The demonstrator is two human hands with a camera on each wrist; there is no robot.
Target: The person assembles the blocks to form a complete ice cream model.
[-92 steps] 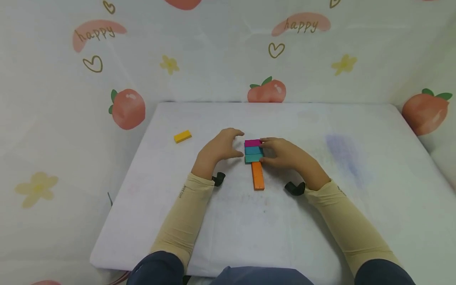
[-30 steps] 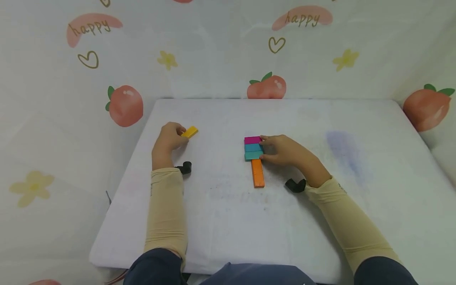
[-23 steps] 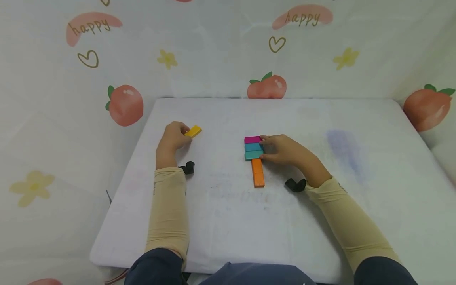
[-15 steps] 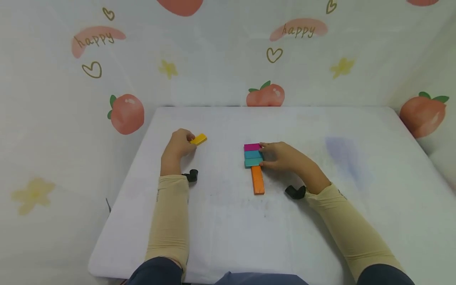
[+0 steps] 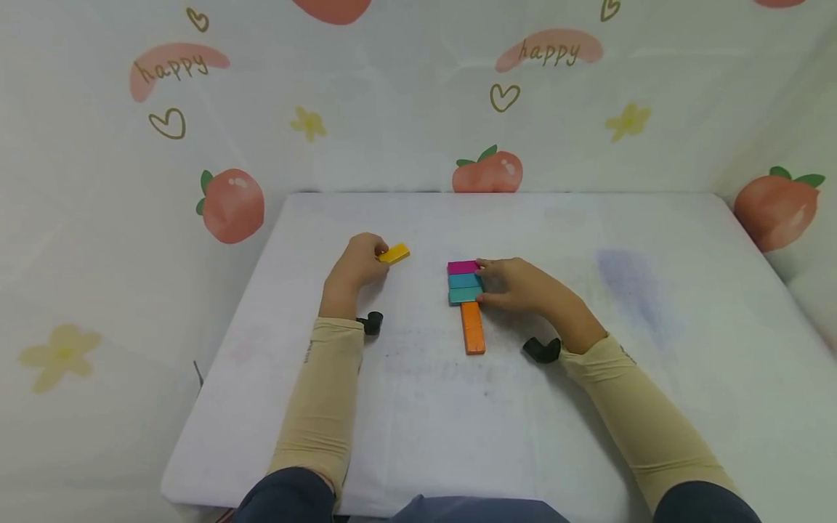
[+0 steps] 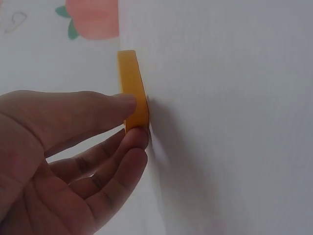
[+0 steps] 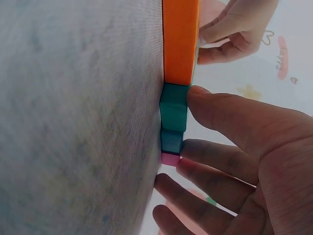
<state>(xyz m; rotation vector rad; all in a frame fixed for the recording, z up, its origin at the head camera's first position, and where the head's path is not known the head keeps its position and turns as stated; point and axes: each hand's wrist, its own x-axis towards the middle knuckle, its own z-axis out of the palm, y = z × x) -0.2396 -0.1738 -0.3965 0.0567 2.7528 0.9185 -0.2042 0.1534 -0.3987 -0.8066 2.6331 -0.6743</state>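
Note:
In the head view my left hand (image 5: 360,261) pinches a yellow rectangular block (image 5: 395,253) by one end, between thumb and fingers. The left wrist view shows the thumb flat against this block (image 6: 131,78), which is raised over its shadow. Three blocks lie side by side: magenta (image 5: 462,267), blue (image 5: 463,280) and teal (image 5: 464,296). An orange block (image 5: 473,328) extends from the teal one toward the person. My right hand (image 5: 523,287) rests at the right ends of the row. Its thumb touches the teal block (image 7: 173,115), with extended fingers by the blue and magenta ones.
A white cloth-covered table (image 5: 418,436) bears the blocks, with a faint purple stain (image 5: 634,290) at right. Behind it hangs a printed sheet with peaches (image 5: 233,207). Black wrist-camera pieces (image 5: 541,350) stick out beneath both wrists.
My left hand went from beside the row to the yellow block at the left, gripped it, and has carried it rightward toward the row. The right hand has stayed at the blocks.

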